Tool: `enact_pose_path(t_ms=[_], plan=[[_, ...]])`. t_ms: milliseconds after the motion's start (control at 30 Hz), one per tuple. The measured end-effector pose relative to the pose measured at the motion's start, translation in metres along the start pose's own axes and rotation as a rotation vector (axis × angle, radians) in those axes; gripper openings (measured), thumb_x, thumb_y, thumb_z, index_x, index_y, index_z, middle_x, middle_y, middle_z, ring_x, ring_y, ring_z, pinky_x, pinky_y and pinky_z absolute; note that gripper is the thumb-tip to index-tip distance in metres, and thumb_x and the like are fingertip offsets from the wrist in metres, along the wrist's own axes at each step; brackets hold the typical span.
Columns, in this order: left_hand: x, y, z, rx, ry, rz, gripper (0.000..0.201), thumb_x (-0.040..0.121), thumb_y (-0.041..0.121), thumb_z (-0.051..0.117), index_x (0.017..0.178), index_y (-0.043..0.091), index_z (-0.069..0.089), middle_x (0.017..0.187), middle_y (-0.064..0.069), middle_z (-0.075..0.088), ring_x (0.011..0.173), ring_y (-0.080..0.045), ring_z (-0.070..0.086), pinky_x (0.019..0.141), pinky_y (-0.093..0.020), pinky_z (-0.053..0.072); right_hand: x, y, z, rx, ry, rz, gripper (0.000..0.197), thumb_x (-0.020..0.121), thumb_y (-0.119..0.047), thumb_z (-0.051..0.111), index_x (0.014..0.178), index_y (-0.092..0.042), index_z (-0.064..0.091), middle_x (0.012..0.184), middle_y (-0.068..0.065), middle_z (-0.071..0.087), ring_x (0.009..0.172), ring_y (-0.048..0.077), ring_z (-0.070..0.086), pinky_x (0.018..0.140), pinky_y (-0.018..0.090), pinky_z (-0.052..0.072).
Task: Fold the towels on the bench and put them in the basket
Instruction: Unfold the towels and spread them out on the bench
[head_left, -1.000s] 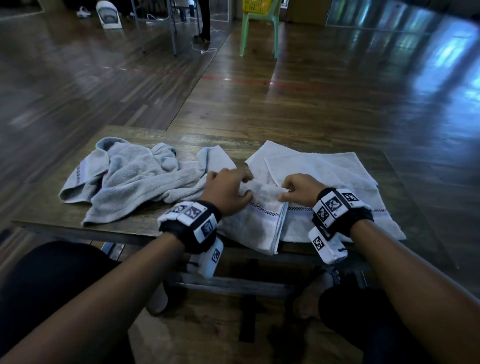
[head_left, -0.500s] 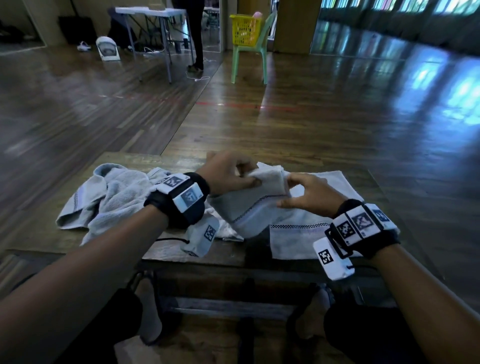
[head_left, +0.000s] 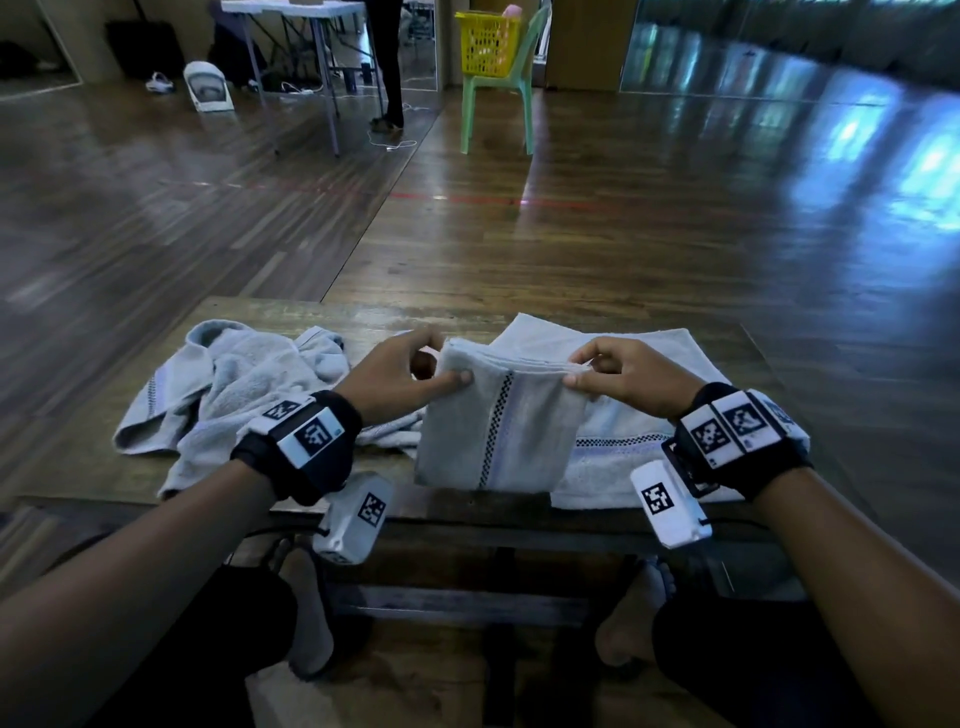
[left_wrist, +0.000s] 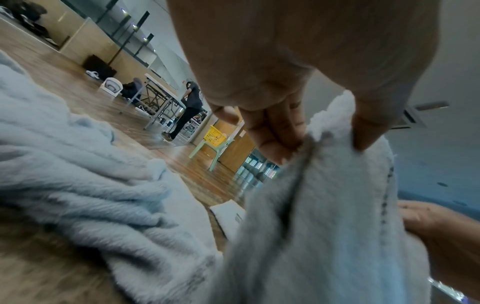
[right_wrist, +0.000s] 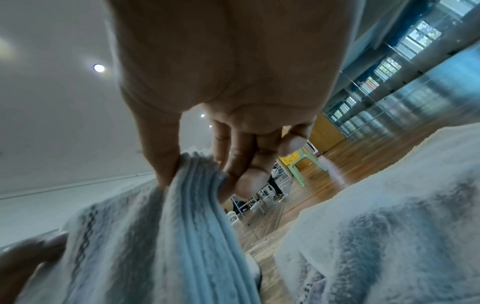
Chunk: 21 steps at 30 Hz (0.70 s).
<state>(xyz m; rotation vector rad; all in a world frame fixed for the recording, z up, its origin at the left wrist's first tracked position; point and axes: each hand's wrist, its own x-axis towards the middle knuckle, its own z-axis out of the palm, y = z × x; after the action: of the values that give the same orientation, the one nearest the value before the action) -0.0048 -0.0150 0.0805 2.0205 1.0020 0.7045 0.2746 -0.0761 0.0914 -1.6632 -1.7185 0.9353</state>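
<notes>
Pinching the folded towel (head_left: 498, 431) by its top corners, left hand (head_left: 400, 374) and right hand (head_left: 623, 376) held it above the bench (head_left: 363, 312). Risk: the stacked layers could slip apart if either pinch loosened; the basket (head_left: 485, 44) stood far off.

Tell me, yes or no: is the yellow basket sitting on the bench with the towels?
No. The yellow basket sits on a green chair far across the floor, well away from the bench.
</notes>
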Motion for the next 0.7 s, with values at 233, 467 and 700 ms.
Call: enact_pose_path(t_ms=[233,467,700], plan=[[0.002,-0.028,0.011,0.036,-0.161,-0.198,0.023,0.084,0.036,0.066,0.088,0.015,0.059,0.085,-0.003,0.063,0.072,-0.011,0.062,0.059,-0.01,0.048,0.017,-0.001,0.012,-0.136,-0.201,0.107,0.027,0.086,-0.031,0.062,0.097,-0.006,0.062,0.076,-0.001,0.065,0.058,0.008,0.059,0.074,0.024,0.047],[0.014,-0.07,0.029,0.432,-0.155,-0.248,0.027,0.085,0.043,0.061,0.094,0.019,0.055,0.088,0.0,0.059,0.082,-0.018,0.055,0.068,-0.028,0.044,0.042,0.036,0.052,-0.636,-0.135,0.131,0.021,0.086,-0.033,0.06,0.104,-0.023,0.058,0.106,0.001,0.062,0.106,0.023,0.055,0.093,0.038,0.038],[0.015,-0.072,0.032,0.475,-0.132,-0.051,0.019,0.087,0.028,0.062,0.101,0.017,0.066,0.099,-0.001,0.068,0.083,-0.015,0.06,0.073,-0.026,0.047,0.051,0.042,0.064,-0.745,-0.193,0.161,0.031,0.089,-0.031,0.058,0.118,-0.022,0.056,0.113,0.001,0.061,0.11,0.024,0.054,0.094,0.036,0.04]])
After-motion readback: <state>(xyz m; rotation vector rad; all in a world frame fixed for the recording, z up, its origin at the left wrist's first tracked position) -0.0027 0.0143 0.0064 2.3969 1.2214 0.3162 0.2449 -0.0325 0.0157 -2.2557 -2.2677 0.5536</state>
